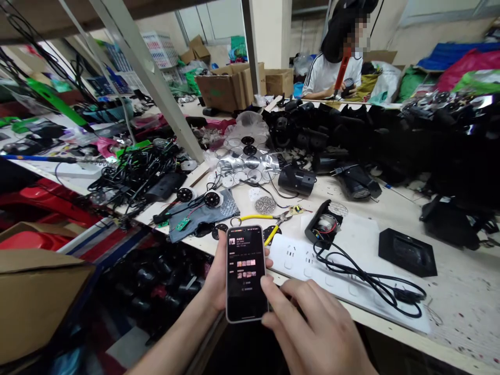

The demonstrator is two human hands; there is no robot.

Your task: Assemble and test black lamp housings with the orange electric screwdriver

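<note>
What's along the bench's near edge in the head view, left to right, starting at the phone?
Phone, held in the left hand with the right hand touching it → white power strip → coiled black cable → black rectangular housing.

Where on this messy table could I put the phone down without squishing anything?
Bare tabletop shows right of the flat black cover, past the coiled black cord. A smaller gap lies between the open black housing and that cover. Left of the yellow pliers and along the back, parts crowd everything.
</note>
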